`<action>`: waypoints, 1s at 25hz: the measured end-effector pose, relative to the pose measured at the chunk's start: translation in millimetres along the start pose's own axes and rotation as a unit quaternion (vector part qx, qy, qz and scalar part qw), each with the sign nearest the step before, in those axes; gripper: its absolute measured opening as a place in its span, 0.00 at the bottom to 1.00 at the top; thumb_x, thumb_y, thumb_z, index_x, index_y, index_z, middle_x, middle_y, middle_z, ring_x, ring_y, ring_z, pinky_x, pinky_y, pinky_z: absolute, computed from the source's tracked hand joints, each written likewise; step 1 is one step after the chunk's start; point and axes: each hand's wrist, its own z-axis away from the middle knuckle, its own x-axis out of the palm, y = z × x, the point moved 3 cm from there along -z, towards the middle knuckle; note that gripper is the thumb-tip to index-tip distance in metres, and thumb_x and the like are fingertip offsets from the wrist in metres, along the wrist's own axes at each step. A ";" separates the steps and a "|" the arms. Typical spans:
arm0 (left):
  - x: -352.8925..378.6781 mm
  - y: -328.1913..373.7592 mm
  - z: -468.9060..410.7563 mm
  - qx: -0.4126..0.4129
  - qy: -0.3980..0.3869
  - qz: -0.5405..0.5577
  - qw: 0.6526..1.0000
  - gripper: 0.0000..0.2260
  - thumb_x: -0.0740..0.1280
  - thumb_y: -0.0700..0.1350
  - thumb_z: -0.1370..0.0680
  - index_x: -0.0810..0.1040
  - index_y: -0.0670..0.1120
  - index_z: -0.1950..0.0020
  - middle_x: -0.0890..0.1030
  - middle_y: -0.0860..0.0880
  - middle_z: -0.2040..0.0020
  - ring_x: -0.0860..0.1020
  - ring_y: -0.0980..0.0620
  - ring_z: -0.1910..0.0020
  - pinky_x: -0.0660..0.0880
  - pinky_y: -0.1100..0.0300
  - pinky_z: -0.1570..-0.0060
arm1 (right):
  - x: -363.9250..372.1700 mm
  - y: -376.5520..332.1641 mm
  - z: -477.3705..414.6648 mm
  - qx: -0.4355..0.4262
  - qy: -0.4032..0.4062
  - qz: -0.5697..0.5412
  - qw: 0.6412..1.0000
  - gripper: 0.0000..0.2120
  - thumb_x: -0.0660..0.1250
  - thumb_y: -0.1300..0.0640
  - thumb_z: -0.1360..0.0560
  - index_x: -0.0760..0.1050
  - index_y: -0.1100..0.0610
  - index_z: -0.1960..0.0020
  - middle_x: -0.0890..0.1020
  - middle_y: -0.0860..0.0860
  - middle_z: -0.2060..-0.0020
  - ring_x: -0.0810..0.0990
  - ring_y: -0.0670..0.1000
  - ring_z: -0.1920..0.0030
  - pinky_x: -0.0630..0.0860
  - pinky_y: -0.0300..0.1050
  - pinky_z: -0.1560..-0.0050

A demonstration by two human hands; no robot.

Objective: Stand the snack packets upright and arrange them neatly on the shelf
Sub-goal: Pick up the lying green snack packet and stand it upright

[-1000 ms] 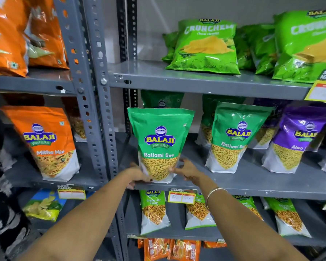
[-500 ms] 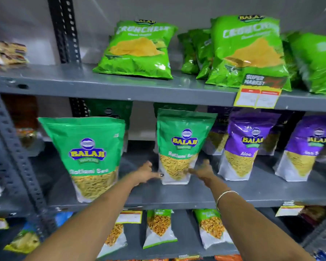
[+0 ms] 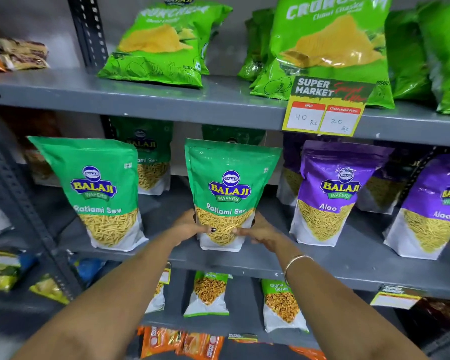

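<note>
A green Ratlami Sev packet point(image 3: 229, 188) stands upright at the middle of the grey middle shelf point(image 3: 270, 258). My left hand point(image 3: 187, 226) grips its lower left side and my right hand point(image 3: 259, 229) grips its lower right side. Another green Ratlami Sev packet point(image 3: 99, 193) stands upright to the left, apart from my hands. Two purple Aloo packets point(image 3: 330, 193) point(image 3: 437, 209) stand to the right. More green packets point(image 3: 151, 157) stand behind the front row.
Light green Crunchem bags point(image 3: 164, 40) point(image 3: 327, 45) lean on the top shelf above a yellow price tag point(image 3: 322, 118). Small Chana packets point(image 3: 208, 294) stand on the lower shelf. A perforated grey upright point(image 3: 18, 203) bounds the left side. Orange packets point(image 3: 179, 344) lie at the bottom.
My view has swung right from the first green packet to the second. Both hands left the first packet, reached the second one and now grip its lower sides.
</note>
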 end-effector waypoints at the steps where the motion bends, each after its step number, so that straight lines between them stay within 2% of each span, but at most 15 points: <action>1: 0.0 -2.4 5.4 -0.002 0.001 -0.009 1.000 0.25 0.74 0.38 0.32 0.72 0.40 0.36 0.77 0.43 0.35 0.74 0.45 0.36 0.71 0.57 0.41 | 1.9 2.9 5.1 0.001 0.011 0.000 1.000 0.33 0.71 0.71 0.32 0.62 0.62 0.30 0.74 0.55 0.37 0.75 0.48 0.43 0.75 0.31 0.59; 3: 0.9 -5.6 18.9 -0.001 0.007 -0.020 1.000 0.24 0.74 0.39 0.31 0.73 0.40 0.37 0.77 0.43 0.35 0.75 0.45 0.37 0.71 0.58 0.44 | 6.3 7.5 16.2 0.005 0.033 -0.006 0.999 0.34 0.71 0.70 0.32 0.61 0.62 0.30 0.73 0.55 0.35 0.72 0.51 0.36 0.72 0.42 0.46; 4: 1.2 -6.4 24.0 0.001 0.013 -0.023 1.000 0.23 0.73 0.39 0.31 0.73 0.40 0.37 0.78 0.43 0.36 0.75 0.45 0.37 0.70 0.60 0.47 | 8.6 8.6 20.9 0.010 0.039 -0.006 0.999 0.34 0.72 0.69 0.33 0.61 0.61 0.30 0.73 0.55 0.36 0.71 0.51 0.36 0.70 0.45 0.44; 6: 0.9 -9.7 29.3 0.002 0.017 -0.033 0.999 0.23 0.73 0.40 0.31 0.73 0.40 0.37 0.78 0.43 0.36 0.74 0.44 0.37 0.69 0.60 0.48 | 12.0 11.0 26.4 0.018 0.049 -0.005 0.999 0.34 0.73 0.68 0.33 0.62 0.61 0.31 0.74 0.55 0.35 0.71 0.53 0.34 0.72 0.45 0.47; 9: -1.1 -11.2 32.8 0.004 0.006 -0.040 0.999 0.24 0.74 0.41 0.32 0.73 0.40 0.37 0.77 0.43 0.35 0.74 0.44 0.37 0.71 0.57 0.42 | 15.0 12.3 32.1 0.025 0.063 -0.007 0.998 0.34 0.73 0.67 0.33 0.63 0.61 0.31 0.73 0.57 0.33 0.71 0.56 0.34 0.71 0.37 0.57; 11: -1.5 -11.3 32.7 0.004 0.001 -0.039 0.999 0.25 0.74 0.42 0.32 0.73 0.41 0.37 0.77 0.43 0.35 0.74 0.44 0.36 0.70 0.57 0.42 | 15.9 12.5 34.1 0.032 0.067 0.002 0.997 0.34 0.73 0.65 0.32 0.62 0.59 0.30 0.72 0.56 0.32 0.71 0.56 0.35 0.70 0.36 0.59; 14: -1.8 -11.0 30.5 0.010 -0.012 -0.038 0.999 0.24 0.74 0.42 0.31 0.73 0.41 0.36 0.77 0.43 0.35 0.74 0.44 0.36 0.70 0.54 0.39 | 15.2 17.0 30.5 0.041 0.083 0.012 0.996 0.36 0.73 0.63 0.32 0.61 0.56 0.29 0.71 0.56 0.30 0.69 0.58 0.31 0.71 0.49 0.42; 16: -2.7 -10.2 31.0 0.017 -0.017 -0.035 0.999 0.24 0.73 0.41 0.30 0.72 0.41 0.36 0.76 0.43 0.34 0.73 0.44 0.35 0.70 0.54 0.38 | 16.6 16.5 30.6 0.043 0.086 0.011 0.995 0.36 0.74 0.62 0.32 0.61 0.56 0.29 0.71 0.55 0.30 0.69 0.57 0.32 0.70 0.51 0.39; 17: -2.6 -9.3 31.2 0.019 -0.020 -0.032 0.999 0.24 0.73 0.41 0.30 0.72 0.41 0.36 0.76 0.43 0.34 0.73 0.44 0.35 0.70 0.53 0.37 | 17.4 15.2 31.9 0.045 0.086 0.008 0.995 0.35 0.73 0.62 0.32 0.62 0.56 0.29 0.71 0.56 0.30 0.71 0.57 0.33 0.72 0.49 0.42; 19: -2.5 -8.3 32.4 0.011 -0.035 -0.039 0.999 0.25 0.72 0.42 0.29 0.70 0.42 0.34 0.75 0.44 0.33 0.72 0.44 0.34 0.70 0.52 0.38 | 16.2 14.4 32.6 0.044 0.080 0.018 0.996 0.33 0.72 0.63 0.31 0.62 0.58 0.30 0.72 0.56 0.31 0.72 0.53 0.40 0.73 0.39 0.55; 21: -4.2 -6.9 35.5 -0.036 -0.086 -0.084 0.992 0.27 0.71 0.43 0.28 0.65 0.42 0.32 0.71 0.45 0.33 0.71 0.44 0.35 0.71 0.52 0.41 | 12.1 15.1 33.0 0.062 0.068 0.045 0.995 0.33 0.72 0.59 0.30 0.61 0.60 0.30 0.72 0.57 0.33 0.70 0.50 0.46 0.68 0.35 0.66; 23: -8.6 -10.2 34.5 -0.123 -0.139 -0.188 0.964 0.24 0.71 0.46 0.28 0.66 0.42 0.37 0.72 0.45 0.34 0.75 0.48 0.45 0.73 0.53 0.40 | -3.4 21.7 31.7 0.110 0.068 0.106 0.986 0.34 0.73 0.53 0.31 0.61 0.62 0.31 0.71 0.54 0.38 0.70 0.51 0.50 0.67 0.37 0.70; 24: -9.0 -9.0 35.6 -0.163 -0.171 -0.239 0.942 0.18 0.69 0.48 0.27 0.69 0.42 0.42 0.74 0.44 0.36 0.76 0.50 0.49 0.72 0.54 0.37 | -16.4 24.5 31.0 0.138 0.072 0.126 0.980 0.31 0.73 0.51 0.31 0.65 0.62 0.34 0.72 0.54 0.43 0.71 0.52 0.52 0.67 0.39 0.71; 25: -8.5 -8.9 40.4 -0.206 -0.220 -0.275 0.913 0.12 0.67 0.49 0.25 0.72 0.42 0.49 0.75 0.45 0.36 0.78 0.49 0.46 0.71 0.55 0.35 | -26.9 26.4 30.5 0.165 0.070 0.152 0.972 0.23 0.72 0.50 0.31 0.70 0.62 0.43 0.74 0.54 0.50 0.73 0.52 0.56 0.67 0.40 0.71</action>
